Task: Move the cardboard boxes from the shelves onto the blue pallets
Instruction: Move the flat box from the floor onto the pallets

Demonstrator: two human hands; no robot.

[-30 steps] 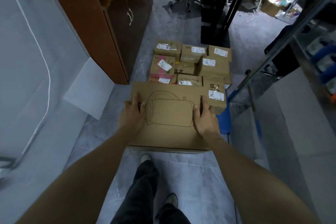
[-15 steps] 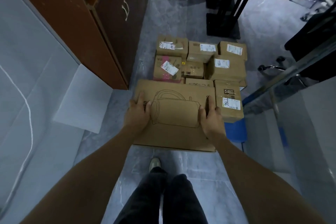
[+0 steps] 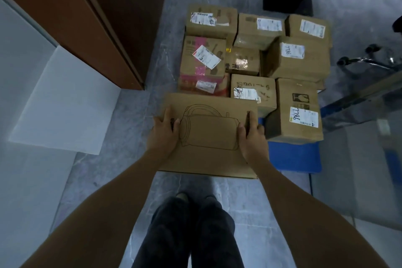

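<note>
Fingers of both hands lie nearly straight on the printed top face of the kettle box (image 3: 210,156), thumbs on that face too. The left hand (image 3: 163,132) is at the box's left edge and the right hand (image 3: 250,135) at its right edge. No finger is seen curled round an edge, and the palms hide the edges beneath them.

The broad brown carton bears a line drawing of a kettle, and both hands cover the drawing's ends. The carton sits in front of the stacked parcels (image 3: 300,61), and its far edge overlaps the lowest of them. Its underside is out of sight, so I cannot tell whether it rests on anything.

Only one corner of the blue pallet (image 3: 293,159) shows, just right of the carton; the rest lies under the parcels. Their white labels carry handwriting and print too small to read.

At the bottom the person's dark trousers (image 3: 191,235) hide all but the toes. A brown cabinet (image 3: 91,19) at upper left is cut off by the frame, with a white panel (image 3: 65,104) beside it on the grey floor. A chair base (image 3: 369,61) at right is blurred, partly behind a glass pane.
</note>
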